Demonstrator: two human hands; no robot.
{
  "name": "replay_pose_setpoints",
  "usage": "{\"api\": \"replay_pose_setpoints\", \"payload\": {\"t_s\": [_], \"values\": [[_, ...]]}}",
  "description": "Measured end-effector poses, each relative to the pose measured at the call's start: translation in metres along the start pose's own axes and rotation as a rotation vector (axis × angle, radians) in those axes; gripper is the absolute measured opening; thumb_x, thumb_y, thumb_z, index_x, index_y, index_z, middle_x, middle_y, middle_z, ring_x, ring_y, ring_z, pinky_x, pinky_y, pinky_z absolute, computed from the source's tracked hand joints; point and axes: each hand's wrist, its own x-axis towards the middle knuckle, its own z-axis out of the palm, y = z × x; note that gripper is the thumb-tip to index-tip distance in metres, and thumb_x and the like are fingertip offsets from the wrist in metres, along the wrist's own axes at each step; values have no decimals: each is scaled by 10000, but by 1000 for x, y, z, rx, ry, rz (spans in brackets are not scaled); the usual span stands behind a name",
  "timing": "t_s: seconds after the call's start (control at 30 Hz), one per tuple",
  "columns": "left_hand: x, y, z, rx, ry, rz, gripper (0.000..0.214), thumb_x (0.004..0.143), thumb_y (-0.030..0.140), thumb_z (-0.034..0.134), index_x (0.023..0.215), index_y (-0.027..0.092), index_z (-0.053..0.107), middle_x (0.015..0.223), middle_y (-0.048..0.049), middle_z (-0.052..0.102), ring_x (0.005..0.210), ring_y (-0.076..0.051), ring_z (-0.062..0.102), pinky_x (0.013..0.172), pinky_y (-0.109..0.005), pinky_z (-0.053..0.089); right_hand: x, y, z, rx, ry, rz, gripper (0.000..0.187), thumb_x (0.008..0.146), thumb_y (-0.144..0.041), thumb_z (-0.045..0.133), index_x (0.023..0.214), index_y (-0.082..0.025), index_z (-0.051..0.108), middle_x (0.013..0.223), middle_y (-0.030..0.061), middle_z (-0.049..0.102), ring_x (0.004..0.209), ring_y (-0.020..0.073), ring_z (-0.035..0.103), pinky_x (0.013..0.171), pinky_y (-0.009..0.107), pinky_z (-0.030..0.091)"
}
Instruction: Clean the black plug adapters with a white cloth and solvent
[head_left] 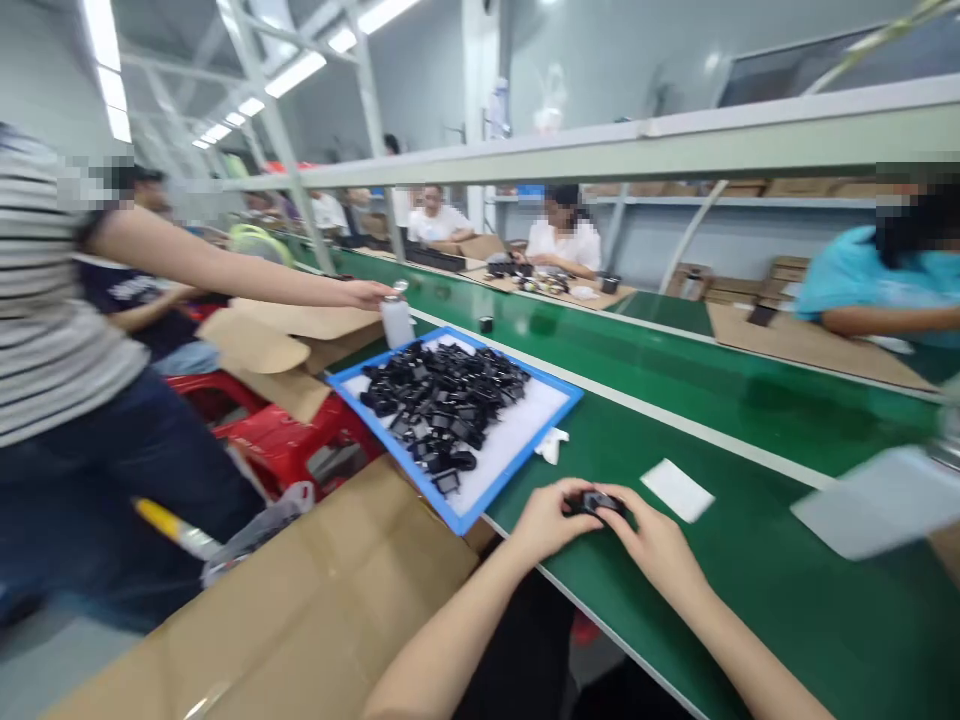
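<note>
My left hand (546,520) and my right hand (654,535) meet over the near edge of the green bench, both closed on one small glossy black part (596,502). Thumbs and fingertips grip it from its two sides, covering much of it, so its exact kind is unclear. To the left of my hands lies a blue-rimmed tray (517,462) with a white bottom. Many similar black parts (450,395) are heaped in it. A crumpled white tissue (552,445) sits between the tray and my hands. Right of them is a flat white paper (678,490).
A co-worker standing at left reaches a hand (371,293) to a white bottle (397,318) behind the tray. A translucent container (874,505) lies at right. Large cardboard (322,600) and a red stool (300,440) are at left. Other people sit across the bench (757,420).
</note>
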Motion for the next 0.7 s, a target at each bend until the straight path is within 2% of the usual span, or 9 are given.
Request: {"api": "replay_pose_setpoints", "payload": {"t_s": [0.13, 0.33, 0.47, 0.57, 0.7], "values": [[-3, 5, -4, 57, -14, -16, 366, 592, 254, 598, 947, 193, 533, 894, -10, 571, 803, -139, 515, 704, -231, 409, 2, 7, 4, -57, 11, 10, 301, 701, -478, 355, 837, -253, 502, 846, 13, 556, 707, 222, 533, 547, 286, 449], [-9, 4, -4, 104, 5, 16, 434, 626, 326, 568, 1032, 203, 478, 936, -19, 563, 795, -133, 528, 714, -220, 415, 6, 11, 6, -87, 48, -77, 350, 644, -537, 380, 770, -246, 528, 812, 26, 569, 674, 230, 543, 400, 257, 437], [-10, 5, -5, 243, 4, 56, 396, 646, 362, 542, 1014, 224, 493, 961, -5, 552, 829, -140, 519, 731, -219, 403, 14, 14, -1, -36, -103, 53, 393, 566, -560, 421, 761, -245, 550, 789, 23, 578, 639, 240, 551, 409, 261, 456], [-7, 11, -8, 374, -19, 9, 379, 642, 374, 541, 992, 230, 506, 946, -1, 559, 829, -146, 518, 726, -224, 402, 21, 17, -8, -59, -207, 172, 467, 514, -579, 434, 800, -235, 571, 768, 25, 582, 653, 257, 549, 466, 280, 474], [2, 27, -12, 664, -89, -66, 382, 624, 397, 550, 952, 202, 537, 863, -32, 586, 781, -189, 530, 668, -260, 417, 28, 17, -12, -158, -266, 150, 445, 502, -565, 434, 751, -238, 604, 694, 28, 587, 642, 280, 545, 493, 321, 471]]}}
